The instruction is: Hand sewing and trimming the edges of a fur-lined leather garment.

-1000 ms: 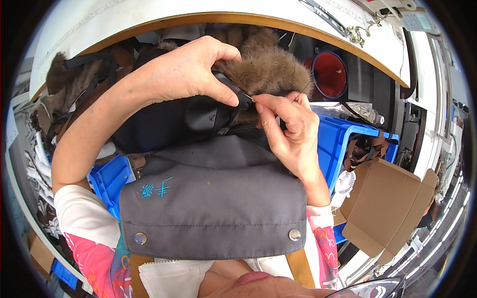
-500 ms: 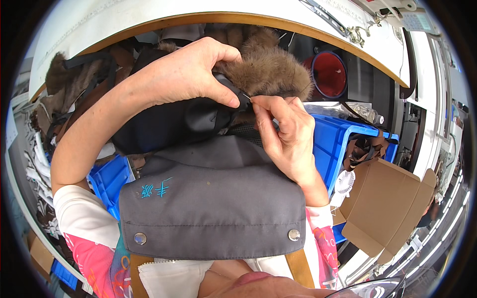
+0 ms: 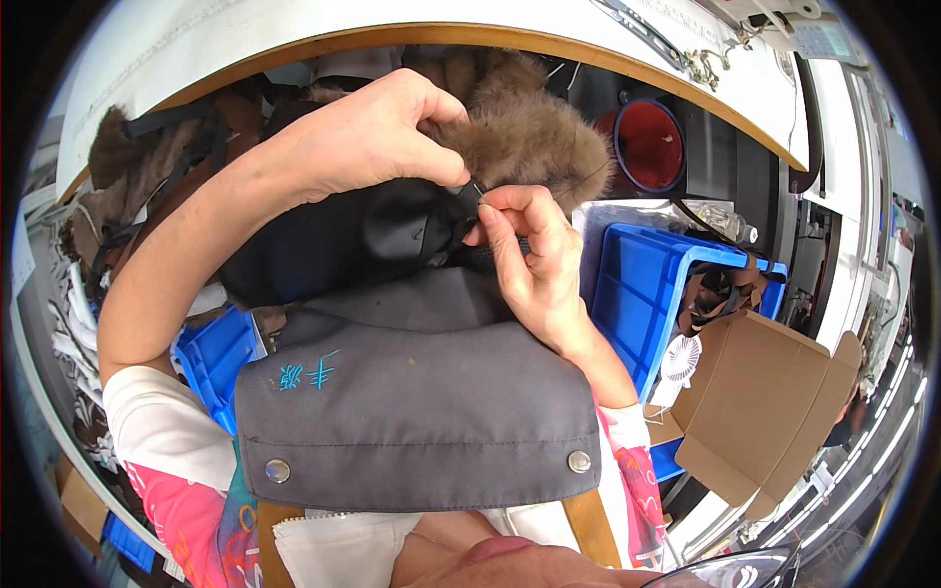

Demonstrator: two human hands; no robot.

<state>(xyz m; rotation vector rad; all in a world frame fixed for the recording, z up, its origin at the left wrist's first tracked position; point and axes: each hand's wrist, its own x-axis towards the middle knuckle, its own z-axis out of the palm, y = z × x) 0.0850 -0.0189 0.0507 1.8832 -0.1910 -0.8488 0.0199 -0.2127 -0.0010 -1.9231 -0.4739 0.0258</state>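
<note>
Right fingers (image 3: 498,223) pinching a needle (image 3: 478,190) (thin), left fingers (image 3: 438,165) clasping black fabric (image 3: 333,230) — brown fur (image 3: 544,142) alongside

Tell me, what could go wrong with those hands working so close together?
The thin, needle-like thing pinched in the right hand could prick the nearby left hand. Hairs of the brown fur, right beside the black fabric, might also get snagged.

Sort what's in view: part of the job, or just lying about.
Apparently part of the job:
smooth black fabric, at the left hand
thin needle-like piece, pinched by the right hand
fluffy brown fur

Probably just lying about:
blue plastic crate
open brown cardboard box
clear plastic bottle
</note>
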